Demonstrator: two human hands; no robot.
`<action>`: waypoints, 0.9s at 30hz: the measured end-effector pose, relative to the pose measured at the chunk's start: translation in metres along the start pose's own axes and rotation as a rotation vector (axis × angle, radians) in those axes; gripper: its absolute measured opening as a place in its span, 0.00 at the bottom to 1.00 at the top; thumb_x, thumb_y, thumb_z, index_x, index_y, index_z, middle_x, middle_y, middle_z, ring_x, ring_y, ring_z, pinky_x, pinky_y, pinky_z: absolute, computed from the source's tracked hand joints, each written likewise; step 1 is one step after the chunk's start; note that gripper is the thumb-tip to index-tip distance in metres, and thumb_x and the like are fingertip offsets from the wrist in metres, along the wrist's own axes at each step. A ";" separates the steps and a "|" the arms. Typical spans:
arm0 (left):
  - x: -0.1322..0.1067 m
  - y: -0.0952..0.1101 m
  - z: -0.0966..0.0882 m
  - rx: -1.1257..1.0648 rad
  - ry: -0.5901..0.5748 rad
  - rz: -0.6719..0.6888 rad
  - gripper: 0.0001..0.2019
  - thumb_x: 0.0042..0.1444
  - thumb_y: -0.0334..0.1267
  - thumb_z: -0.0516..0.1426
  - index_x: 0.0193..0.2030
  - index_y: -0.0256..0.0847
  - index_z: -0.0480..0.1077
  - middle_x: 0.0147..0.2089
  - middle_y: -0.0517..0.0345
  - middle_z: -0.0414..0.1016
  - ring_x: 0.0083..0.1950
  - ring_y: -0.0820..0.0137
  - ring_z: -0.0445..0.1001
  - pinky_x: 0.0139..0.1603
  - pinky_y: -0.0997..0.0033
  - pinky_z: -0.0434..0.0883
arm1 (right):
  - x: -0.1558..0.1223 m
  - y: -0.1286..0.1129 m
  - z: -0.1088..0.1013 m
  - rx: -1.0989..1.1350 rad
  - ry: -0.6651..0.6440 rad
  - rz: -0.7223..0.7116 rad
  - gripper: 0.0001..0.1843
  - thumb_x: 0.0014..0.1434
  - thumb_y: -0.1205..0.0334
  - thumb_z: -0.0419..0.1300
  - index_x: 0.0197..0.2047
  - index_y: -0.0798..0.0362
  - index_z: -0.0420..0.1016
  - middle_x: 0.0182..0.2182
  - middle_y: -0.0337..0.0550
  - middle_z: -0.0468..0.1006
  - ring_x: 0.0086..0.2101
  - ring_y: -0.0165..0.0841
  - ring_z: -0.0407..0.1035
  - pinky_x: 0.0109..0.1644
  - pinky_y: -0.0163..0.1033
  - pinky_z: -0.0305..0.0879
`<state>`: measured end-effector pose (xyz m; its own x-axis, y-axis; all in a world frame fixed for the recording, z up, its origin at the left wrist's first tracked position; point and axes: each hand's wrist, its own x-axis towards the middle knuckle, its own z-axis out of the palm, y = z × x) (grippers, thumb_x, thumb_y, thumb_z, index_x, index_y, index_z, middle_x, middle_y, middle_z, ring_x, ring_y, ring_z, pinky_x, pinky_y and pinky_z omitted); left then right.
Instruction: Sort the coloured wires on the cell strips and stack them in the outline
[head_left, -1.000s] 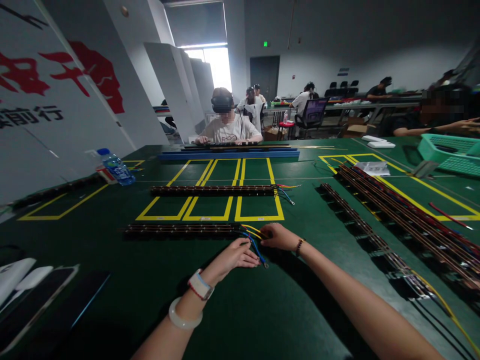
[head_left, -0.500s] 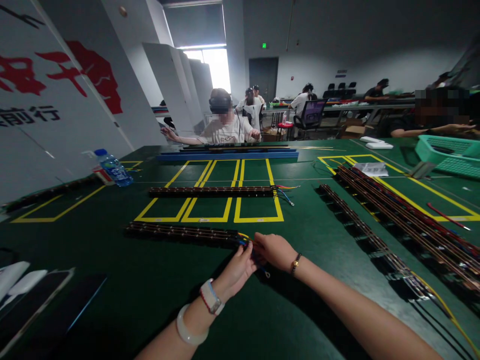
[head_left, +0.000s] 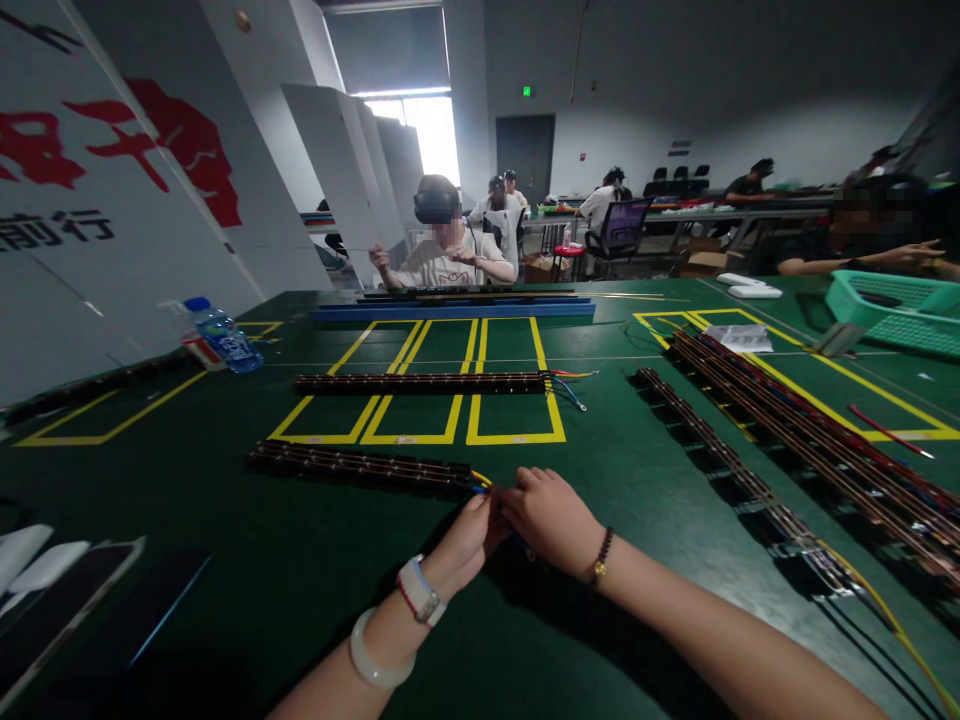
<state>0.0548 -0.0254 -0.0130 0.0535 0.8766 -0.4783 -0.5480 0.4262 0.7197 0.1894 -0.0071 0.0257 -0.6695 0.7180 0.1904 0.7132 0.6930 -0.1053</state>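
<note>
A long black strip with copper-coloured rods [head_left: 360, 468] lies on the green table, its right end reaching my hands. Yellow and blue wires [head_left: 481, 481] come out of that end and run in between my fingers. My left hand [head_left: 469, 540] is closed on the wires, thumb on top. Pressed against it from the right, my right hand [head_left: 551, 520] is closed too, its fingertips hidden at the wires. A ring terminal [head_left: 531, 555] shows faintly below my right hand. Beyond, a second strip [head_left: 420, 383] with loose wire ends lies across yellow tape outlines.
More rod strips [head_left: 810, 440] lie on the right, beside a green basket [head_left: 900, 308]. A water bottle [head_left: 225, 335] stands at the left. Dark flat panels [head_left: 67, 620] lie at the near left. Across the table sits a person in a headset [head_left: 450, 250], behind blue rails [head_left: 450, 312].
My right hand has turned further over the wires and now covers more of them. The ring terminal is more hidden. Across the table, the person's hands have come closer together.
</note>
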 end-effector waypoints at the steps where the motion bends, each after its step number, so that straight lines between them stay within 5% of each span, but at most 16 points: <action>1: 0.001 0.000 -0.001 -0.005 -0.028 0.007 0.03 0.56 0.29 0.57 0.36 0.35 0.65 0.38 0.54 0.74 0.42 0.71 0.74 0.48 0.71 0.70 | 0.000 0.005 -0.005 0.046 -0.029 0.053 0.13 0.64 0.60 0.49 0.38 0.55 0.74 0.35 0.50 0.73 0.36 0.35 0.69 0.39 0.38 0.60; 5: 0.001 0.000 -0.002 -0.035 -0.117 0.027 0.03 0.59 0.31 0.55 0.40 0.35 0.66 0.41 0.53 0.74 0.47 0.71 0.73 0.55 0.68 0.67 | 0.000 0.017 -0.012 0.125 -0.211 0.248 0.19 0.63 0.52 0.50 0.35 0.56 0.75 0.31 0.53 0.76 0.31 0.36 0.72 0.31 0.35 0.59; 10: -0.001 0.003 0.001 -0.001 -0.126 0.042 0.04 0.61 0.31 0.51 0.38 0.34 0.66 0.42 0.51 0.74 0.48 0.71 0.72 0.57 0.68 0.65 | 0.001 0.023 -0.001 0.306 -0.369 0.128 0.14 0.60 0.57 0.52 0.31 0.54 0.76 0.27 0.48 0.77 0.27 0.35 0.72 0.27 0.33 0.58; 19: 0.000 0.004 -0.003 0.017 -0.145 0.001 0.07 0.60 0.36 0.54 0.41 0.34 0.65 0.41 0.49 0.73 0.41 0.70 0.74 0.46 0.68 0.70 | 0.009 0.050 0.019 1.250 -0.691 0.236 0.11 0.59 0.56 0.54 0.34 0.57 0.67 0.23 0.38 0.74 0.23 0.27 0.69 0.25 0.30 0.65; 23: 0.001 0.005 -0.002 0.017 -0.151 0.021 0.08 0.60 0.36 0.53 0.42 0.34 0.67 0.40 0.49 0.73 0.38 0.72 0.74 0.42 0.71 0.70 | 0.013 0.059 0.018 1.216 -0.574 0.275 0.16 0.60 0.50 0.55 0.34 0.57 0.66 0.21 0.38 0.72 0.20 0.27 0.68 0.24 0.30 0.64; 27: -0.001 0.005 -0.002 0.038 -0.145 0.003 0.08 0.60 0.36 0.53 0.39 0.31 0.68 0.39 0.47 0.74 0.38 0.71 0.74 0.46 0.68 0.69 | 0.017 0.069 0.015 0.781 -0.232 0.346 0.13 0.61 0.55 0.54 0.35 0.57 0.70 0.22 0.40 0.73 0.21 0.27 0.66 0.25 0.31 0.58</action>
<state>0.0502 -0.0244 -0.0098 0.1735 0.8996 -0.4007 -0.5168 0.4295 0.7406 0.2243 0.0534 0.0073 -0.5283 0.8319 -0.1697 0.5949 0.2200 -0.7731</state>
